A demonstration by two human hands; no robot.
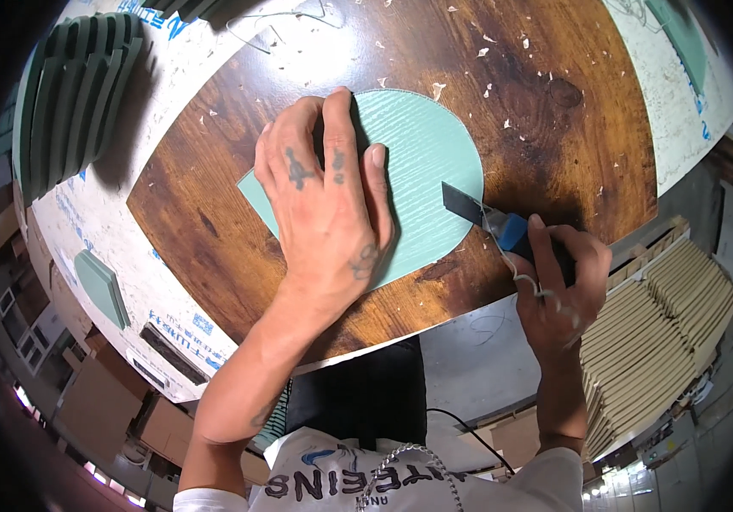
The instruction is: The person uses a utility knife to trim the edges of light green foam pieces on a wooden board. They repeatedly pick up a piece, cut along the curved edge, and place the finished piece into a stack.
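Note:
A pale green sheet with a rounded right end and a ribbed surface lies on the brown wood-grain board. My left hand rests on its left part, fingers stretched out and pressing it down. In my right hand is a utility knife with a blue and dark handle. Its dark blade reaches over the sheet's right edge, pointing left. A thin curled pale strip hangs by the knife and across my right fingers.
Scraps dot the wood-grain board. Stacked green pieces stand at far left, with a smaller green stack nearer. Another green piece lies at far right. Beyond the table edge, right, are stacked tan slats.

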